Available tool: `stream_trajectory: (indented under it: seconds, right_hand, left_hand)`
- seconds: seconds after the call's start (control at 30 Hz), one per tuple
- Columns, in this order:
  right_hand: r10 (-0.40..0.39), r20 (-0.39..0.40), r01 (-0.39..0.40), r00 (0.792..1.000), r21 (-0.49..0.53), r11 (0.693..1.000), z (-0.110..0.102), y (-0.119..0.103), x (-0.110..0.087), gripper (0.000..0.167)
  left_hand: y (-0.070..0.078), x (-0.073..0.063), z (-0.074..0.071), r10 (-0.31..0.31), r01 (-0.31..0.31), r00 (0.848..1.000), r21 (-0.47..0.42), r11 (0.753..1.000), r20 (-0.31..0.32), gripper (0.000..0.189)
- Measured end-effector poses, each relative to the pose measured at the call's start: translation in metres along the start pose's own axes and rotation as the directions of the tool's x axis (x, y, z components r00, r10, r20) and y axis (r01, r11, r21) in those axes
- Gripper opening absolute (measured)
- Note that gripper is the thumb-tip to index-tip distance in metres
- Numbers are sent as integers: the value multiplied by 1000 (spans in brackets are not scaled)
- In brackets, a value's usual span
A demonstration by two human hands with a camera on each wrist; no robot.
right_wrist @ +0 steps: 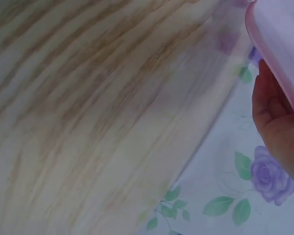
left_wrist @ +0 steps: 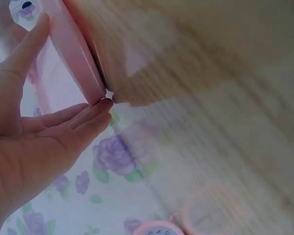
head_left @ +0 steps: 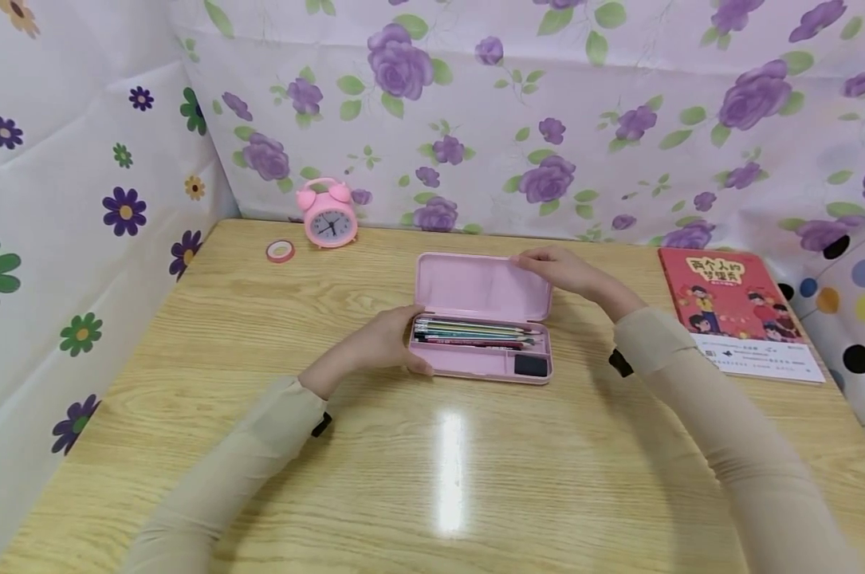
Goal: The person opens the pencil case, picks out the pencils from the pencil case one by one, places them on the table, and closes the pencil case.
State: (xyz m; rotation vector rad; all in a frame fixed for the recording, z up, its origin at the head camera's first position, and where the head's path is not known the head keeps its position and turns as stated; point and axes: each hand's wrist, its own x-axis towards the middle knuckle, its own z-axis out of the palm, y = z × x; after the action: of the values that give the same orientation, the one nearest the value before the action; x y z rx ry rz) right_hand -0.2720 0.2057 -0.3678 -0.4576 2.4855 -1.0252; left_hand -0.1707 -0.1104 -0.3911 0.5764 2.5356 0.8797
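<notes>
I'm watching one open pencil case (head_left: pixel 455 363) lying mid-table, towards the far edge of the table (head_left: pixel 367 478), its lid (head_left: pixel 475 283) raised along its far side. The left hand (head_left: pixel 383 341) is gripping the case's left end, thumb near and fingers far; the right hand (head_left: pixel 564 271) is holding the lid's far right corner, fingers bending behind it, though I can't tell how firmly. I'm judging that the left should be bracing the base while the right is guiding the lid gently, fingertips avoiding the hinge. I'm counting one black block (head_left: pixel 530 365), several overlapping pencils (head_left: pixel 475 331) I can't number, one alarm clock (head_left: pixel 332 223), one tape roll (head_left: pixel 280 257) and one red book (head_left: pixel 733 295).
</notes>
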Motion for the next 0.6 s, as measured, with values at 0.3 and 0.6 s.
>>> stream_trajectory:
  seconds: [0.3,0.6]
  right_hand:
    - [53,31,-52,998,-5,999,-2,8,15,62]
    - [48,-4,-48,999,-118,992,3,11,15,65]
  left_hand:
    - [4,1,3,17,-17,999,-13,1000,-50,107]
    - [6,-1,4,-15,16,996,20,1000,-83,103]
